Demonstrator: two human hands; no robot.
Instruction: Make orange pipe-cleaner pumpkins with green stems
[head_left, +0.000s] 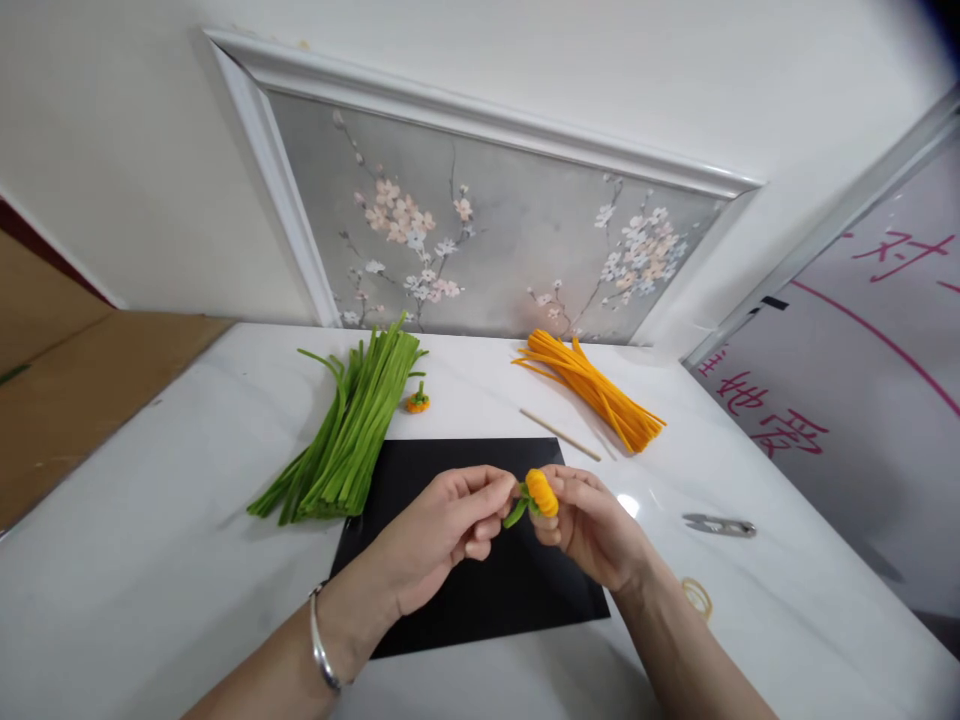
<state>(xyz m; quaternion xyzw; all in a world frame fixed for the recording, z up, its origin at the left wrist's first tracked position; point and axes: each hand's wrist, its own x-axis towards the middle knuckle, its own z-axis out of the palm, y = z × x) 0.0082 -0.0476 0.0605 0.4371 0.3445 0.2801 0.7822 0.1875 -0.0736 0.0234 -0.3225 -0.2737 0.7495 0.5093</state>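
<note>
Over the black mat, both hands meet at a small pipe-cleaner pumpkin, ribbed and orange with green pieces at its left side. My left hand is closed, pinching the green end between thumb and forefinger. My right hand grips the orange body from the right, its fingers partly hidden behind it. Behind the mat lies a similar small orange piece with a green top. A thick bundle of green pipe cleaners lies to the left, and a bundle of orange pipe cleaners at the back right.
A thin beige stick lies behind the mat. To the right are thread snips and a roll of clear tape beside my right forearm. A framed floral panel stands at the table's back; a whiteboard is at right.
</note>
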